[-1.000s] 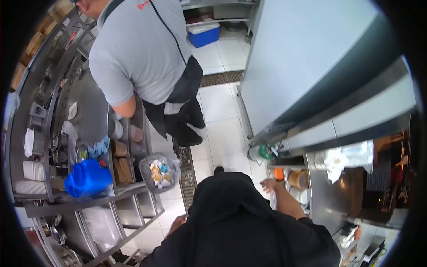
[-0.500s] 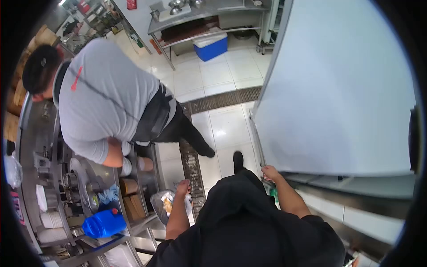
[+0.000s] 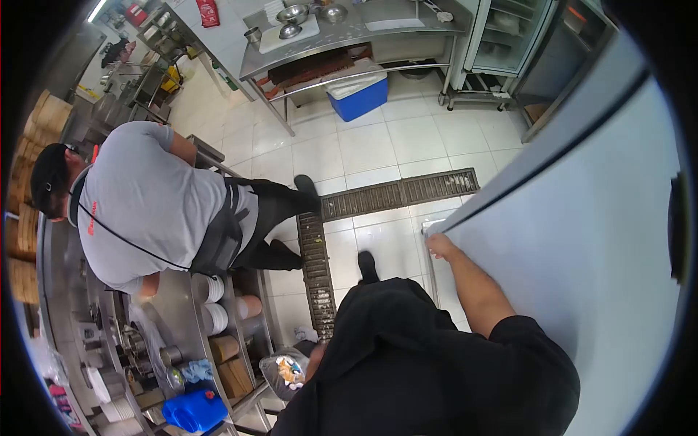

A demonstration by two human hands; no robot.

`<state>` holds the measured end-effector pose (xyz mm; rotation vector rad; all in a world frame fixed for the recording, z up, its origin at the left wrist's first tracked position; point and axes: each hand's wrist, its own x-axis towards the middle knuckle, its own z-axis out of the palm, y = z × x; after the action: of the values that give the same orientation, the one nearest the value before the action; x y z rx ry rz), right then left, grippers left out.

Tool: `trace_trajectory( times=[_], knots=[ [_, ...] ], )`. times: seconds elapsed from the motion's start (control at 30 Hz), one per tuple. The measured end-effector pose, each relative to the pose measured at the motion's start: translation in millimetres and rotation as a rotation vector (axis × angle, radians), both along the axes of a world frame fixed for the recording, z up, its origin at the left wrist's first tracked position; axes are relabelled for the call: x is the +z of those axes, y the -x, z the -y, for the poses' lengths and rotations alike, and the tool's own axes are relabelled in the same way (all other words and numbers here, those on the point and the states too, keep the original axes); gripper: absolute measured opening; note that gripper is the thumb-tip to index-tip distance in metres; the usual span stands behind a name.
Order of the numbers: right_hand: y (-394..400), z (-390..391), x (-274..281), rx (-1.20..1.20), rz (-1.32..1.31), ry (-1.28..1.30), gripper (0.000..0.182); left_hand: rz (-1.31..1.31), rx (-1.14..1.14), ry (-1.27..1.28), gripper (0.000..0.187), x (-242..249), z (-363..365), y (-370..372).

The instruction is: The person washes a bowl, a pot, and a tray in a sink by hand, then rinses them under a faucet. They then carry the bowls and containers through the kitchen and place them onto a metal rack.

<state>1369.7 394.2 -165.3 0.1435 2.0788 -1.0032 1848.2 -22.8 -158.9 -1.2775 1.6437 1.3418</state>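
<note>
My right hand [image 3: 438,246] reaches forward, its fingers curled at the near edge of a tall white door or panel [image 3: 552,254]. Exactly how the fingers meet that edge is hard to see. A dark seam runs along the panel beside a pale strip. My left hand [image 3: 315,361] is low at my side, mostly covered by my black clothing, so its fingers do not show. Close to it stands a bin with a clear liner [image 3: 270,378], with crumpled waste inside.
At the left, a co-worker in a grey shirt [image 3: 153,207] leans over a steel counter [image 3: 171,294]. A blue jug [image 3: 195,412] stands nearer me. Drain grates [image 3: 400,195] cross the tiled floor. Ahead are a steel table [image 3: 349,43], a blue cooler [image 3: 360,100] and a glass-door fridge [image 3: 509,40].
My view has shifted, showing more of the fridge and floor ahead. My right hand has moved up along the panel's edge; my left hand has dropped back beside my body. The co-worker's pose has changed.
</note>
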Motion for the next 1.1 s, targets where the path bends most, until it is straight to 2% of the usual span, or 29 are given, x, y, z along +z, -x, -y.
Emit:
trace_trajectory(
  times=[0.1, 0.2, 0.27, 0.33, 0.4, 0.47, 0.5, 0.53, 0.6, 0.63, 0.67, 0.7, 0.73, 0.8, 0.87, 0.97, 1.07, 1.1],
  knots=[
    [42, 11, 3, -0.171, -0.002, -0.004, 0.033, 0.067, -0.115, -0.019, 0.028, -29, 11, 23],
    [61, 2, -31, -0.216, 0.106, -0.02, 0.031, 0.09, -0.188, -0.048, 0.027, -48, 39, 80],
    [74, -2, -45, -0.053, 0.281, -0.187, 0.031, 0.099, -0.195, -0.075, 0.028, -57, 66, 131],
    [75, -2, -38, 0.187, 0.18, -0.267, 0.034, 0.107, -0.196, -0.093, 0.03, -69, 101, 194],
    [91, 5, -28, 0.105, 0.139, -0.261, 0.038, 0.107, -0.185, -0.101, 0.032, -87, 140, 274],
    [102, 14, -10, -0.297, 0.16, -0.175, 0.043, 0.063, -0.111, -0.086, 0.034, -107, 182, 376],
    [109, 22, 3, -0.459, 0.193, -0.122, 0.052, 0.01, -0.051, -0.078, 0.036, -112, 200, 429],
    [117, 25, 2, -0.484, 0.195, -0.11, 0.052, -0.148, -0.054, -0.14, 0.025, -82, 202, 485],
    [136, 23, -3, -0.534, 0.193, -0.085, 0.052, -0.283, 0.06, -0.058, 0.025, -25, 192, 591],
    [148, 33, 16, -0.646, 0.206, -0.158, 0.045, -0.352, 0.046, -0.066, 0.025, -14, 191, 636],
    [152, 13, -42, -0.175, 0.122, -0.204, 0.045, -0.422, 0.04, -0.07, 0.028, -1, 191, 675],
    [156, -9, -103, 0.375, -0.11, -0.345, 0.045, -0.43, 0.01, -0.05, 0.029, 11, 189, 709],
    [160, -31, -162, 0.727, -0.398, -0.419, 0.045, -0.447, -0.011, -0.027, 0.03, 23, 183, 743],
    [198, -7, -107, 0.094, 0.183, -0.233, 0.021, -0.457, -0.035, -0.027, 0.032, 24, 175, 789],
    [241, 11, -60, -0.48, 0.414, -0.169, 0.018, -0.445, -0.052, -0.067, 0.035, 11, 171, 813],
    [306, -2, -74, -0.587, 0.463, -0.04, 0.024, -0.338, -0.16, -0.135, 0.037, -40, 179, 808],
    [402, -16, -73, -0.461, 0.469, -0.078, 0.026, -0.175, -0.588, -0.119, 0.047, -54, 180, 791],
    [442, -23, -66, -0.396, 0.539, -0.099, 0.026, -0.146, -0.669, -0.116, 0.051, -52, 181, 786]
  ],
)
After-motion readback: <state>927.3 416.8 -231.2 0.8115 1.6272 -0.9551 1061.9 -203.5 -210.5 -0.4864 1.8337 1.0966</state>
